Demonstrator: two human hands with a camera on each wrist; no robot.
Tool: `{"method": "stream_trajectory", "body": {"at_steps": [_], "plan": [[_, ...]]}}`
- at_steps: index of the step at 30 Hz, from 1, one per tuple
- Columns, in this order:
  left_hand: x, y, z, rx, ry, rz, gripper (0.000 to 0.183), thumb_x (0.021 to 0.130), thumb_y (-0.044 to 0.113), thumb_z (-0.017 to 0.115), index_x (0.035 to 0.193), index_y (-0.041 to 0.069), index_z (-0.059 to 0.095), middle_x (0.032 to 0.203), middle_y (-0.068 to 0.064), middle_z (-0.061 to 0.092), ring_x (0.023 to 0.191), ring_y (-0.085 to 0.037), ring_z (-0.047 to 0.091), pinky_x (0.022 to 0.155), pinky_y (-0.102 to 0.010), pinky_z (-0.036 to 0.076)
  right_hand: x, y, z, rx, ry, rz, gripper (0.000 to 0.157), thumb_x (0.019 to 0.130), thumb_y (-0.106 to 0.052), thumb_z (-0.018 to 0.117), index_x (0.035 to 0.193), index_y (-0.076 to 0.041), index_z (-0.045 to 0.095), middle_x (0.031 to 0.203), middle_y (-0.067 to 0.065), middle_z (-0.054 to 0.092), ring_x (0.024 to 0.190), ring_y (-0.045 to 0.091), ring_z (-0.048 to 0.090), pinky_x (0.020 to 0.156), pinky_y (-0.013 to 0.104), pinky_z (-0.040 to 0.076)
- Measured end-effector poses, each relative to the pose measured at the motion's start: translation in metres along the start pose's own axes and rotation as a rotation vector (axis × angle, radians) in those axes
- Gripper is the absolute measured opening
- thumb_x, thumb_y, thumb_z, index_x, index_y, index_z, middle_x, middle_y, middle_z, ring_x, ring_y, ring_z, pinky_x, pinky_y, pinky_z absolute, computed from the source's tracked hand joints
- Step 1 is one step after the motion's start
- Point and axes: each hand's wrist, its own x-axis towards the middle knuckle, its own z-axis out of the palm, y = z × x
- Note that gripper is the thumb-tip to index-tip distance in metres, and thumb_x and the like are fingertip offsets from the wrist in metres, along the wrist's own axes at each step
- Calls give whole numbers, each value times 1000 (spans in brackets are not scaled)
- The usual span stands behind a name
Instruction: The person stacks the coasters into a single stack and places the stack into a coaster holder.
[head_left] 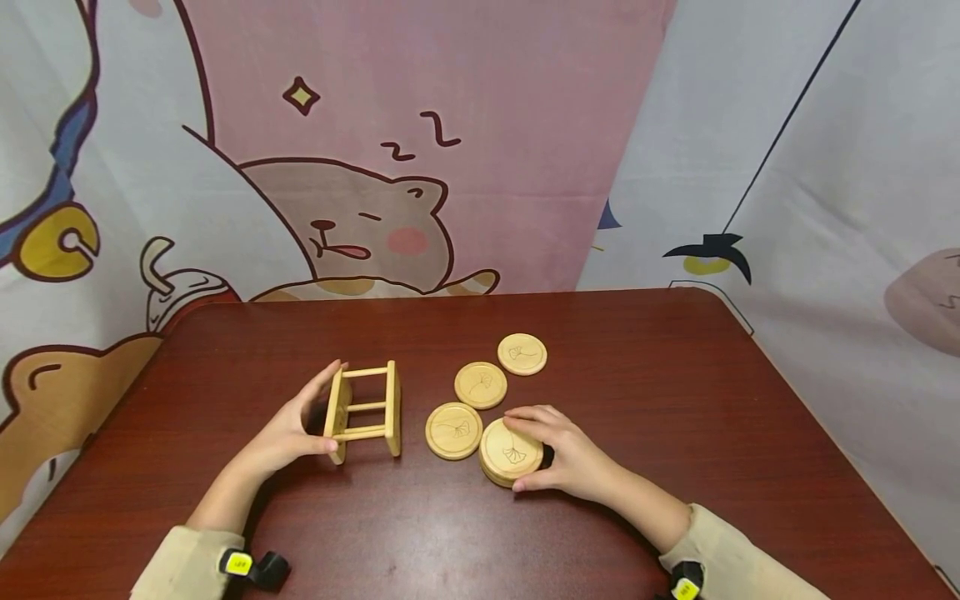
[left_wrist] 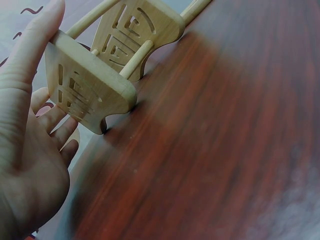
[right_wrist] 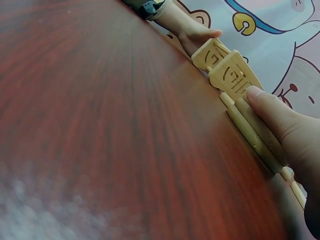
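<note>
A small wooden coaster rack point(head_left: 393, 408) with two cut-out side panels joined by rods stands left of centre. My left hand point(head_left: 288, 429) holds its left panel, thumb at the near end and fingers at the far end; the left wrist view shows the thumb along the panel's edge point(left_wrist: 92, 67). To the right, my right hand point(head_left: 566, 457) grips a short stack of round wooden coasters point(head_left: 504, 452) between thumb and fingers. In the right wrist view two coasters point(right_wrist: 255, 135) lie one on the other, the thumb at the upper one's rim.
Three loose coasters with engraved leaf drawings lie in a slanting row: a near one point(head_left: 453, 431) touching or almost touching the stack, a middle one point(head_left: 481, 385) and a far one point(head_left: 522, 354). The dark red table point(head_left: 637, 358) ends at a cartoon-printed cloth point(head_left: 525, 167).
</note>
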Motion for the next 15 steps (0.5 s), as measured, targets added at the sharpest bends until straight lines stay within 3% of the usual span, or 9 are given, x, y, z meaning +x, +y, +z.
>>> {"method": "stream_trajectory", "body": {"at_steps": [15], "plan": [[1,-1,-1,-6,-1,5,108,68,8,83,153,4,16,150,-31,20,129,-27,37,99,-18,29,3,1,-5,47,33,62,76,68,-40,85,130,-5,58,133,4,54,121,22,46,97,46,37]]}}
